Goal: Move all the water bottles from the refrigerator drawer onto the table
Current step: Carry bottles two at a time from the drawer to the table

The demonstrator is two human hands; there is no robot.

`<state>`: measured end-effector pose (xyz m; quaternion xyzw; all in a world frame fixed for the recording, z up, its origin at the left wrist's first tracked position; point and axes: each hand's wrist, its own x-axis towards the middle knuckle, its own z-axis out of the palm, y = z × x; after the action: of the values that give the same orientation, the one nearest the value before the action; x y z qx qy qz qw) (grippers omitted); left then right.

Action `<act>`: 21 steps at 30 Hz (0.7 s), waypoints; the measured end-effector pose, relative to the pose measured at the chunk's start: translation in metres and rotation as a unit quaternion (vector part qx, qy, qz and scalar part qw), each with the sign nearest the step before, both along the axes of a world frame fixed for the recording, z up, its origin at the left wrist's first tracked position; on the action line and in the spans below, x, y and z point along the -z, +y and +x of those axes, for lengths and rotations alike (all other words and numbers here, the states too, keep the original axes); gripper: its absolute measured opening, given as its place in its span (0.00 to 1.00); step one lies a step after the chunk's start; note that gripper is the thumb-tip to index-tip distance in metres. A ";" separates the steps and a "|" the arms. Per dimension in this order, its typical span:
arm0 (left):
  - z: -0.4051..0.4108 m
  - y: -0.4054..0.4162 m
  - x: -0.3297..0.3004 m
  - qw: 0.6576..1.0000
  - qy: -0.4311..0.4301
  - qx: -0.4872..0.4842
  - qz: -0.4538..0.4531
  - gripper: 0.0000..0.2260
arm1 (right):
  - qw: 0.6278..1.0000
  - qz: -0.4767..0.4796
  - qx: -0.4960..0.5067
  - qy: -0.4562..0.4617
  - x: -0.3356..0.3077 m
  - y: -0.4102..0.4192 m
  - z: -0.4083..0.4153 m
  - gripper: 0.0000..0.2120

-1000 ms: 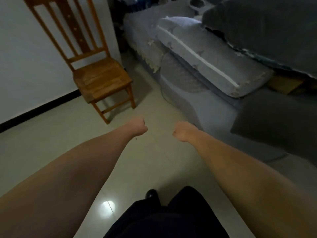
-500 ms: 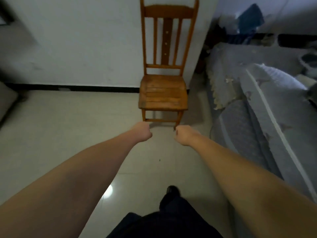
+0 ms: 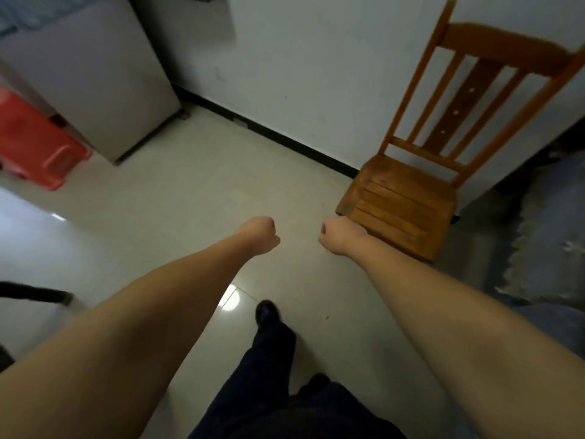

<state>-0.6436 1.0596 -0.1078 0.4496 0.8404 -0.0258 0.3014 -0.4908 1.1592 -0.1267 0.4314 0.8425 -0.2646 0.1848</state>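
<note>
Both my arms reach forward over the pale tiled floor. My left hand (image 3: 261, 234) is curled into a fist and holds nothing. My right hand (image 3: 337, 234) is also a closed fist with nothing in it, just in front of the wooden chair's seat. A grey refrigerator (image 3: 95, 74) stands at the upper left against the wall, its side facing me. No water bottle, drawer or table shows in the head view.
A wooden chair (image 3: 402, 204) stands against the white wall at the right. A red plastic stool (image 3: 34, 144) sits left of the refrigerator. Grey bedding (image 3: 544, 236) lies at the right edge. A black curved bar (image 3: 34, 293) shows at the left. My dark trouser legs and shoes are below.
My view has swung left: the chair has slid from centre to the right, the bedding has nearly left the frame, and the refrigerator and red stool have come in. Both fists stay closed.
</note>
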 end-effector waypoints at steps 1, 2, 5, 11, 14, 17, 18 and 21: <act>-0.012 0.002 0.001 1.000 0.003 -0.013 -0.005 0.15 | 1.000 -0.006 -0.015 -0.005 0.002 0.005 -0.015 0.13; -0.021 0.003 0.004 1.000 0.003 -0.019 -0.008 0.15 | 1.000 -0.009 -0.026 -0.010 0.005 0.008 -0.024 0.12; -0.054 0.019 0.005 0.999 -0.002 -0.036 0.003 0.14 | 0.998 -0.006 -0.051 -0.024 0.005 0.027 -0.061 0.10; -0.137 0.072 -0.006 0.999 -0.016 -0.038 0.033 0.15 | 0.998 0.022 -0.034 -0.043 -0.009 0.083 -0.145 0.10; -0.186 0.092 -0.019 0.997 -0.011 -0.046 0.059 0.14 | 0.997 0.052 -0.019 -0.048 -0.024 0.109 -0.192 0.16; -0.233 0.097 -0.032 0.994 -0.014 -0.077 0.073 0.15 | 0.996 0.064 -0.049 -0.047 -0.041 0.119 -0.238 0.15; -0.255 0.093 -0.033 0.993 -0.017 -0.093 0.077 0.15 | 0.994 0.060 -0.071 -0.056 -0.044 0.120 -0.263 0.12; -0.305 0.082 -0.033 0.986 -0.019 -0.148 0.080 0.14 | 0.990 0.062 -0.111 -0.058 -0.047 0.120 -0.327 0.15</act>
<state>-0.9481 1.1412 -0.0743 0.3434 0.8911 0.0948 0.2811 -0.8181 1.2791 -0.0793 0.3603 0.8879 -0.1644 0.2342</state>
